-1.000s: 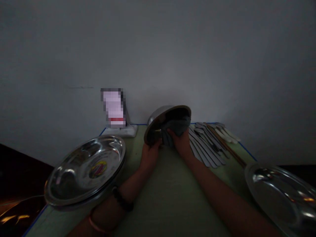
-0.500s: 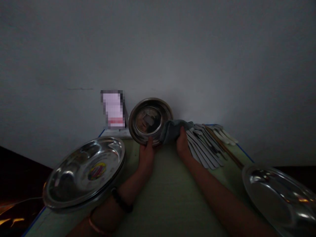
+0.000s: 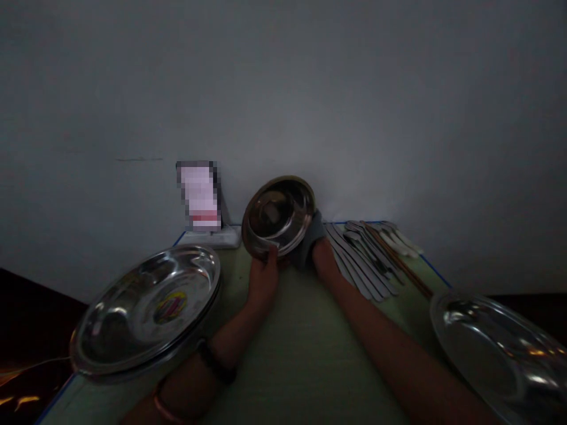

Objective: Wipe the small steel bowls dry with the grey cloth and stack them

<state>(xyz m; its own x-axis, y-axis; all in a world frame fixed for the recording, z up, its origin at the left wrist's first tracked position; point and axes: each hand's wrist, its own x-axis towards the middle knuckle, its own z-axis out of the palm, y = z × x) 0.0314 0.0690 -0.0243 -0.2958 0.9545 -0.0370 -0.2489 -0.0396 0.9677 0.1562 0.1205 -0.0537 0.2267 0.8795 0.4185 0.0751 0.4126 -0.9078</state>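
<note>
A shiny round metal bowl (image 3: 279, 215) is held up off the table, tilted so its inside faces me. My left hand (image 3: 263, 274) grips its lower rim, thumb on the inner side and the other fingers hidden behind. My right hand (image 3: 325, 260) holds a grey-blue cloth (image 3: 308, 242) against the bowl's right edge; the cloth covers most of its fingers. Just right of that hand, several metal knives (image 3: 361, 268) lie side by side on the table.
Stacked oval metal trays (image 3: 146, 313) stand at the left, the top one with a sticker. A phone (image 3: 199, 195) leans on a white stand (image 3: 212, 238) by the wall (image 3: 283, 88). Spoons, chopsticks (image 3: 401, 260) and white-handled cutlery (image 3: 398, 241) lie right, beyond another metal tray (image 3: 482, 348).
The bowl has shifted slightly right and turned in my left hand. My right hand has moved the cloth in behind the bowl's right rim.
</note>
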